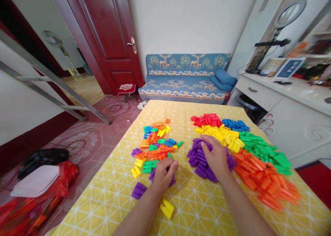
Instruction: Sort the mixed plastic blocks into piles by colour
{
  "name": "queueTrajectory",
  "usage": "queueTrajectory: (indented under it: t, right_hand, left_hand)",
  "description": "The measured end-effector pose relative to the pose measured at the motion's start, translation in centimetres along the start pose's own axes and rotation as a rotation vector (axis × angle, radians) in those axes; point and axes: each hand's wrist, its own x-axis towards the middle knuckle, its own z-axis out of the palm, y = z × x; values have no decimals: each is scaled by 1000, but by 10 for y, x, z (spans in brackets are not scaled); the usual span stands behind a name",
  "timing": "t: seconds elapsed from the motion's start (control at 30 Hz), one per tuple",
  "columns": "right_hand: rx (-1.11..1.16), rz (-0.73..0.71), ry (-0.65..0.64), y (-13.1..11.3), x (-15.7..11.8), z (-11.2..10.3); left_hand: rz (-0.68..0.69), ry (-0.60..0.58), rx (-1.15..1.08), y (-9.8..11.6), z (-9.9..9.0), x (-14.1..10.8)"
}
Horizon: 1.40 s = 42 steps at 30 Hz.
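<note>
My left hand (164,173) is closed in a pinch at the near edge of a mixed group of plastic building blocks (155,153). Whatever lies between its fingertips is hidden. Several purple blocks (139,190) lie beside and partly under that hand, and a yellow block (167,208) rests nearer to me. My right hand (215,156) reaches onto a heap of purple blocks (201,163), thumb and forefinger apart, touching its upper side. The other fingertips are out of sight, and I make out no block in its grip.
Around the purple heap lie yellow (224,135), red (207,119), blue (235,124), green (263,150) and orange (263,177) heaps on the yellow tablecloth (124,153). A blue sofa (186,81) stands beyond the table, and a white cabinet (297,125) at the right.
</note>
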Motion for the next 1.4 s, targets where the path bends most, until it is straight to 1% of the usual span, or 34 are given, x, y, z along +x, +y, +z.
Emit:
queueTrajectory:
  t: [0.1,0.17,0.23,0.3,0.4,0.47,0.5,0.53,0.6,0.63,0.7,0.77,0.83,0.9,0.93,1.0,1.1,1.2,1.3,1.4]
  right_hand:
    - [246,16,-101,-43,-37,27]
    - [354,67,-137,-58,-61,48]
    - [419,96,-140,-63,-81,67]
    - [432,57,-109,-62,-94,81]
    - [363,-16,-70,-58,-104,92]
    - [294,-1,-91,-57,-105,94]
    - [259,20,-104,-56,-106,95]
    - [224,44,-111,-57,-105,96]
    - [165,78,-107,-57,-104,99]
    - [143,86,-104,-57,-101,101]
    - [106,92,-106,-58,-94,107]
    - [62,103,-108,-60,-82,114]
    - [8,130,-113,-63,-69,121]
    - [-36,145,-133,-65,-57,126]
    - [-46,138,-147,-66,-53,128]
    - [-31,93,-171,-65,-47,130]
    - [97,10,-179,-62,-45,130]
    - [232,-2,-153,-59,-47,128]
    - [277,30,-117,-58,-49,127]
    - [297,75,-65,-56,-50,125]
  left_hand:
    - [64,14,2,2,-3,-3]
    - [145,31,12,4,-4,-6]
    - [244,57,34,6,-5,-10]
    - [336,86,59,9,-6,-13]
    - [414,120,87,15,-14,-10]
    - [423,173,119,17,-25,-3]
    - [400,226,154,17,-34,1]
    - [350,307,202,15,-43,6]
    - [200,496,347,5,-62,16]
    - [115,546,445,-3,-70,19]
    - [-51,560,616,-23,-84,23]
    - [-193,525,677,-45,-90,23]
    - [-282,428,657,-62,-91,22]
    - [-293,341,620,-72,-90,21]
    - [-283,317,593,-73,-89,21]
    - [-264,300,506,-72,-86,22]
    - [-244,282,315,-65,-79,26]
    - [-222,216,167,-56,-66,31]
    - [-209,135,130,-47,-49,36]
    - [-167,36,157,-32,-38,41]
